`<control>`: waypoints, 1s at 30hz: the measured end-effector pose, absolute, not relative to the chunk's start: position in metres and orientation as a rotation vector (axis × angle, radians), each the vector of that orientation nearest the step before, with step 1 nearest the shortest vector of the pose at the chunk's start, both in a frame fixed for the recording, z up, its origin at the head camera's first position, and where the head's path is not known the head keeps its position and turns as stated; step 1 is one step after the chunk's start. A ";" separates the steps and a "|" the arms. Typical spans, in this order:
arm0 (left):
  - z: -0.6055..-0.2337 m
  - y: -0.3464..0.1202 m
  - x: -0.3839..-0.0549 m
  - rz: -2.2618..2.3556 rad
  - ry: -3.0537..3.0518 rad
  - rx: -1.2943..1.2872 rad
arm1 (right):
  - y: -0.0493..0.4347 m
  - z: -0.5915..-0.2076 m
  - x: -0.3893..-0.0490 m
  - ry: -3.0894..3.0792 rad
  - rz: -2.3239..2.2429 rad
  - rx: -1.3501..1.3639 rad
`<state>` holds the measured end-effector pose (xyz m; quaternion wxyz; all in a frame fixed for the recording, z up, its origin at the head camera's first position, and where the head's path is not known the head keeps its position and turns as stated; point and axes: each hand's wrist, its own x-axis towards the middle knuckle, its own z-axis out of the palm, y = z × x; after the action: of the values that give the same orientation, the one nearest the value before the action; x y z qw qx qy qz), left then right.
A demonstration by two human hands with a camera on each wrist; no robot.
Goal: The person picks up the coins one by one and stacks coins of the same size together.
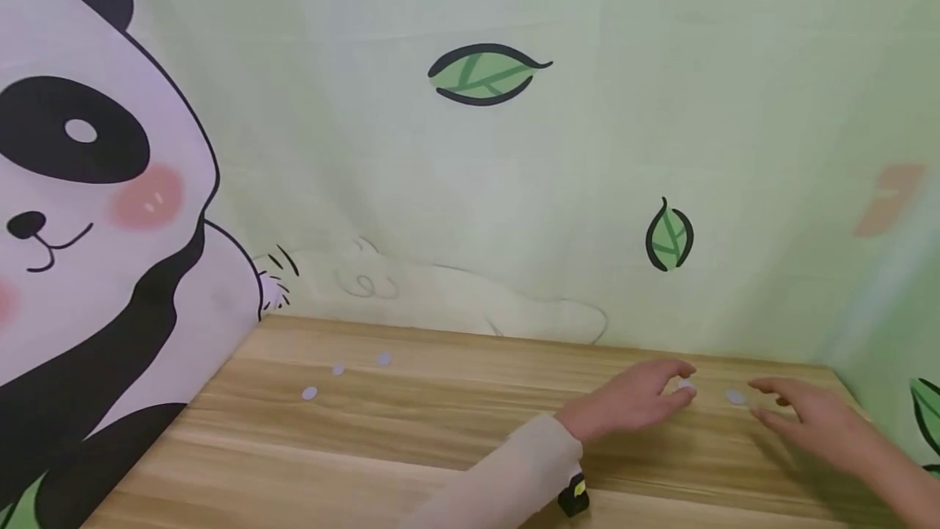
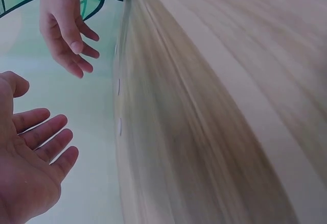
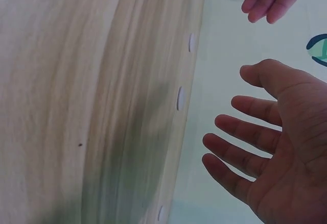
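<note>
My left hand [image 1: 635, 398] hovers over the right part of the wooden table, its fingers spread and holding nothing. A small white disc [image 1: 686, 386] shows near its fingertips. Facing it is my right hand [image 1: 815, 423], also with loosely spread fingers and nothing in its grasp. Another white disc [image 1: 736, 397] lies on the wood just left of the right fingertips. In the right wrist view, both hands stay apart from the discs, and a further white disc [image 3: 161, 213] shows at the bottom, near the table's edge.
Three more white discs, one of them the nearest [image 1: 309, 393], lie at the table's far left. The wooden table [image 1: 411, 431] meets a pale green cloth backdrop [image 1: 352, 145] with a printed panda [image 1: 169, 129] and leaves. A black device [image 1: 574, 496] sits at my left wrist.
</note>
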<state>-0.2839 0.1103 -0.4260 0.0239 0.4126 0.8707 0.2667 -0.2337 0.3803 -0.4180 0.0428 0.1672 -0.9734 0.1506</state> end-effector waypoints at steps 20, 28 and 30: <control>-0.439 0.142 -0.288 1.120 2.607 0.974 | 0.386 -0.437 -0.253 -2.927 0.535 0.598; -0.443 0.175 -0.289 1.214 2.587 0.777 | 0.401 -0.441 -0.265 -2.970 0.610 0.565; -0.444 0.181 -0.288 1.209 2.593 0.699 | 0.403 -0.441 -0.268 -2.993 0.658 0.545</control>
<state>-0.2884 0.1815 -0.4443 0.0981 0.2361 0.8761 0.4087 -0.2681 0.4028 -0.4415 0.0146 0.1750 -0.9615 0.2115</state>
